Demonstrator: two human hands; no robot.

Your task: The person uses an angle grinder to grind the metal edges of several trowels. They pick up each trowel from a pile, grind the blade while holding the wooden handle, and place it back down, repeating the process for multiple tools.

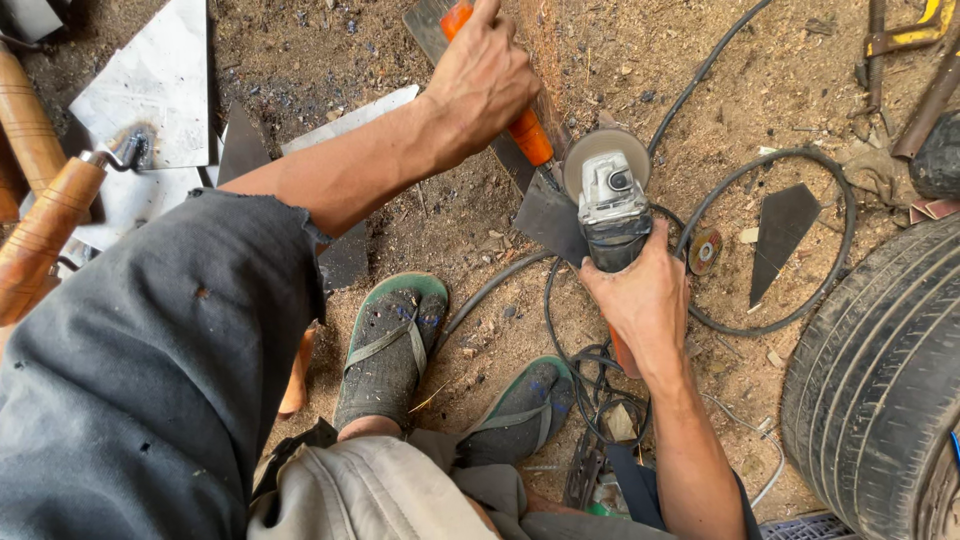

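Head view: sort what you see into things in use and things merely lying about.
In use: left hand on orange-handled trowel; right hand holding angle grinder.

Lying about: tyre, triangular metal offcut, loose disc, wooden handles, metal sheet.

left hand (482, 75): wrapped around an orange handle (528, 135), fingers closed tight on it
blade (548, 215): dark flat metal on the end of that handle, lying on the dirt, touching the grinder's disc
right hand (645, 300): gripping the grinder (612, 215) body from behind
disc (603, 152): sits right at the blade's edge
cord (770, 240): black, looped on the ground beside the grinder
triangle (782, 228): dark metal piece inside the cord loop
tyre (885, 380): far right edge
sandals (392, 345): dusty green, just below the blade
trowels (50, 215): wooden handles, far left, on metal sheets (155, 85)
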